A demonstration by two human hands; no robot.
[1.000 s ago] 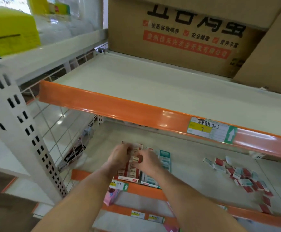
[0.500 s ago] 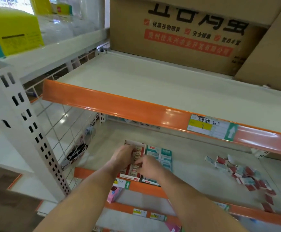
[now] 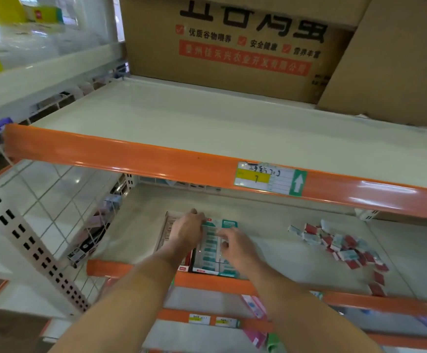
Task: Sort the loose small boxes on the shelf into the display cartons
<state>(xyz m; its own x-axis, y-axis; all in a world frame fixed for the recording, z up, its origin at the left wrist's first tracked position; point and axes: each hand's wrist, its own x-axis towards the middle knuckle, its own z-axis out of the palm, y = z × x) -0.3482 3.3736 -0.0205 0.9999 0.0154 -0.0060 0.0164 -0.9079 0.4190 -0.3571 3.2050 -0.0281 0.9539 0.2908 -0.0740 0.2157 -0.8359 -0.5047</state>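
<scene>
Two display cartons stand side by side at the front of the lower shelf [image 3: 281, 253]. The left carton [image 3: 167, 231] holds red and white small boxes, the right carton [image 3: 208, 253] teal and white ones. My left hand [image 3: 188, 231] lies over the red carton, its fingertips bent down at the far end beside the teal carton. My right hand [image 3: 235, 245] hovers over the teal carton with its fingers loosely spread and nothing in them. A heap of several loose red and teal small boxes [image 3: 342, 244] lies on the shelf to the right.
The upper shelf's orange rail [image 3: 131, 155] with a price tag [image 3: 268, 178] overhangs the work area. Big brown shipping cartons [image 3: 232, 52] stand at the back of that shelf. A wire mesh side panel [image 3: 62, 200] closes the left end. Lower shelves hold pink packs [image 3: 255, 305].
Both hands came off the red carton's boxes. The right hand shifted right over the teal carton and spread its fingers, and the left hand reached to the carton's far end. The camera view tilted.
</scene>
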